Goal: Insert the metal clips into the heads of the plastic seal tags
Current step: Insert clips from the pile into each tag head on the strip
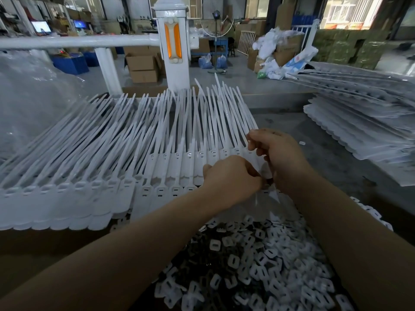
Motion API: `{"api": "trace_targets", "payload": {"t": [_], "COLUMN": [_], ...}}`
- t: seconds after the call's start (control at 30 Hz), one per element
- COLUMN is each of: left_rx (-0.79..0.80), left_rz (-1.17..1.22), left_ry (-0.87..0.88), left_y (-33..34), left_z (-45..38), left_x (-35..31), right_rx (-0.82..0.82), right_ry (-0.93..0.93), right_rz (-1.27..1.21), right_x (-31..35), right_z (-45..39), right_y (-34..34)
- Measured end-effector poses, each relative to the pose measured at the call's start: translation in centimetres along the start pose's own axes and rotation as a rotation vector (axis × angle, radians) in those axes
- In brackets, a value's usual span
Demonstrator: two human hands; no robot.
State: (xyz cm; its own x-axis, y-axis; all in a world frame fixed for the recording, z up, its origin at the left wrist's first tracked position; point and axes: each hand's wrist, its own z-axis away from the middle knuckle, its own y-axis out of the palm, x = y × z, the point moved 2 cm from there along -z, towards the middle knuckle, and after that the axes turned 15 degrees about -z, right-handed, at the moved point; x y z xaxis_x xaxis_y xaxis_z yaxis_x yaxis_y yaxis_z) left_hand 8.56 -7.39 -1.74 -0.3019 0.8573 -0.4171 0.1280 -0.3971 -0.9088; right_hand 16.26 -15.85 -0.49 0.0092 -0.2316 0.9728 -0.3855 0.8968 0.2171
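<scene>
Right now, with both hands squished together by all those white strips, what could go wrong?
1. The left hand and right hand work tightly together at the right end of the row of seal tags; a small piece could slip and fall.
2. The forearms hang over the pile of clips, so a sleeve-less nudge might scatter them.
3. The long tag tails overlap and may tangle if one is tugged.

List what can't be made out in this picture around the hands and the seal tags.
- Head view: whether the left hand or right hand holds a metal clip; curled fingers hide it.
- The tag heads at the right end of the seal tags: covered by both hands.
- The pile of small parts: cut off by the bottom edge and crossed by the forearms.
- Far background: blurred.
</scene>
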Motion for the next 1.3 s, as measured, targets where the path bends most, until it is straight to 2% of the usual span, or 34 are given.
{"api": "trace_targets", "payload": {"t": [0.43,0.6,0.83,1.13,1.3], "left_rx": [0.135,0.144,0.116,-0.093,-0.043], "left_rz": [-0.007,-0.18,-0.172,-0.257,-0.102], "left_ry": [-0.015,0.053,0.178,0.434,0.432], "left_y": [-0.7,-1.5,-1.9,-1.4,-1.9], "left_z": [-0.9,-1.3,-1.2,-0.8,-0.7], "left_x": [0.2,-0.6,-0.5,0.6,1.7], "right_rx": [-0.022,-0.031,-0.045,-0.031,-0.045], "right_ry": [0.009,0.01,0.019,-0.005,0.008], "right_rz": [-0.031,-0.023,-0.019,-0.026,-0.033], "right_x": [-0.4,-0.5,-0.6,-0.6,-0.6], "right_z": [-0.5,-0.5,-0.7,-0.8,-1.0], "right_y": [-0.3,-0.4,-0.4,-0.4,-0.5]}}
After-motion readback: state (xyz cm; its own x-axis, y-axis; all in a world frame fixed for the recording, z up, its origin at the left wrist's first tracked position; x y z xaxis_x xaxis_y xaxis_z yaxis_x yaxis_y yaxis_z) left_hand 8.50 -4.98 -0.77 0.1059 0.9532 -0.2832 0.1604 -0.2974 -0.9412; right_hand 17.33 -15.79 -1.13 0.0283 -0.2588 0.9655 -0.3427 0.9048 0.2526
